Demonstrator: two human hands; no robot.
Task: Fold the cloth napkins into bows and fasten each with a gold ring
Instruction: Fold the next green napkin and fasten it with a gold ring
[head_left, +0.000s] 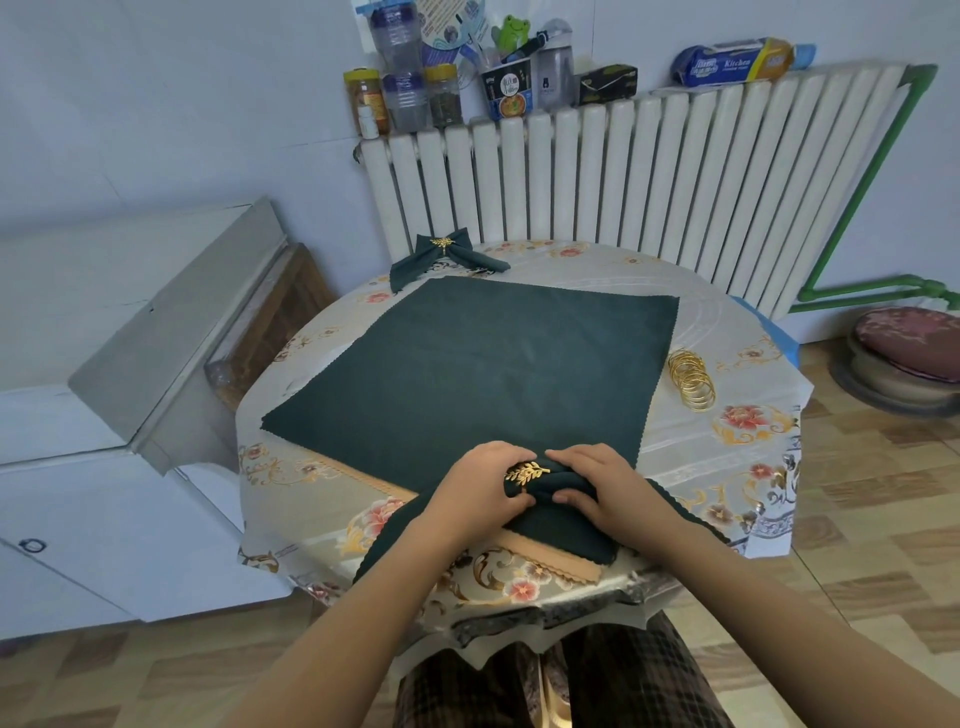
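A folded dark green napkin lies at the table's near edge with a gold leaf ring around its middle. My left hand grips the napkin just left of the ring. On the right side of the ring my right hand grips the cloth, its thumb underneath. A stack of flat dark green napkins is spread over the middle of the table. One finished green bow with a gold ring sits at the far left edge. Several spare gold rings lie in a row at the right.
The round table has a floral plastic cover. A tan cloth shows under the napkins. A white radiator with jars and bottles on top stands behind. A grey cabinet is at the left, a cushioned stool at the right.
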